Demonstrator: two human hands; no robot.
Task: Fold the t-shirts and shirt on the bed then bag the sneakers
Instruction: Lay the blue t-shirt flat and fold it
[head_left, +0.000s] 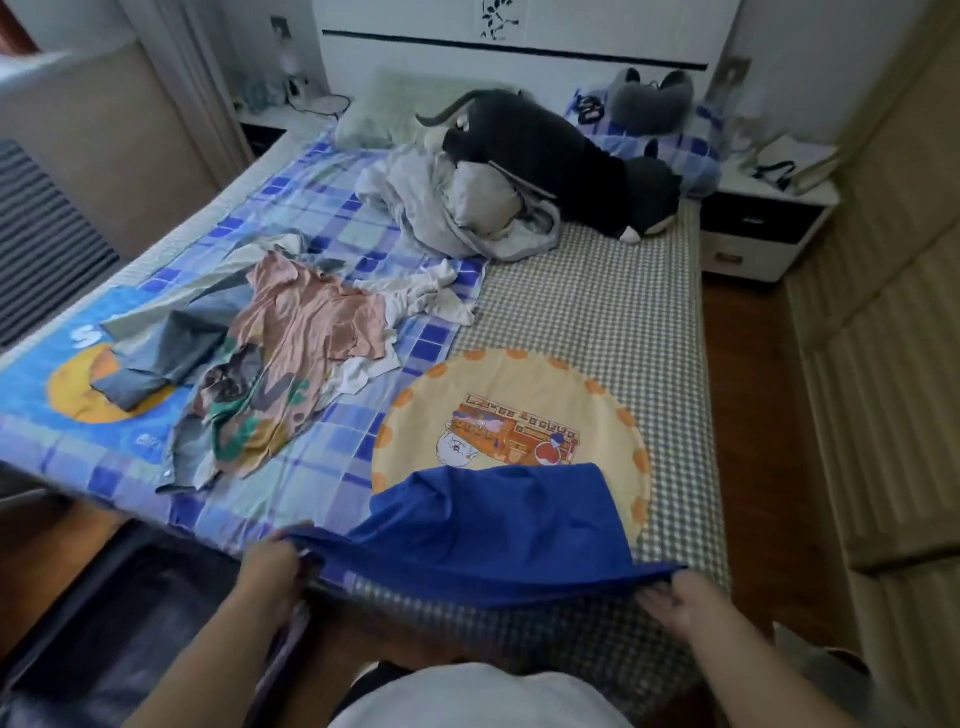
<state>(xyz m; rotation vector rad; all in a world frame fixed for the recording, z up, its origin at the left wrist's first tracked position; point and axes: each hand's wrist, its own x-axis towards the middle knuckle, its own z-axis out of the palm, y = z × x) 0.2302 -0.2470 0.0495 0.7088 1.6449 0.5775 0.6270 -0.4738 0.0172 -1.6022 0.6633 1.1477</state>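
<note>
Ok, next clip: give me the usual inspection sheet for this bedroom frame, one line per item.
Surface: bed, blue plaid sheet on its left part, small-check sheet on its right.
Job's things: blue garment stretched at the near edge; pink t-shirt, denim shirt, patterned top and white top lie unfolded in a pile; sneakers nothing seen.
Clutter: grey bedding heap, black plush toy, round cushion.
Grippers: left hand and right hand each grip an end of the blue garment.
Cables: thin cord on the far nightstand.
Surroundings: headboard, right nightstand, wooden floor.
</note>
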